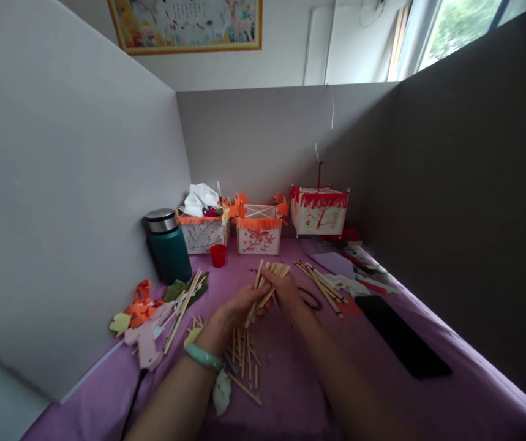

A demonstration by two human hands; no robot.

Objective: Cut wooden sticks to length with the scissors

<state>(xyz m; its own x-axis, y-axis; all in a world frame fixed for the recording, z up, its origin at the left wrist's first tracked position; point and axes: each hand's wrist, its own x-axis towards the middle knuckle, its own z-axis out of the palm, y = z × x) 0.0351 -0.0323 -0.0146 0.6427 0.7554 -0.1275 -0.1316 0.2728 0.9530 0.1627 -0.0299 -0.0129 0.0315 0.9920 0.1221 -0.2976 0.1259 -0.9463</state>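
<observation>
A bundle of thin wooden sticks (268,283) is held between both my hands above the purple cloth. My left hand (244,303) wraps round the lower part of the bundle, and a green bangle (204,356) circles that wrist. Closed about the upper right side of the sticks is my right hand (285,291). Beneath my hands, shorter loose sticks (244,355) lie scattered on the cloth. Another group of sticks with dark ends (321,283) rests to the right of my right hand.
At left stand a teal bottle (169,251) and a pink glue gun (144,343) beside orange paper scraps (142,306). Decorated paper lanterns (259,239) and a red cup (218,255) are at the back. A black phone-like slab (400,337) lies right. Grey partitions (290,135) surround the table.
</observation>
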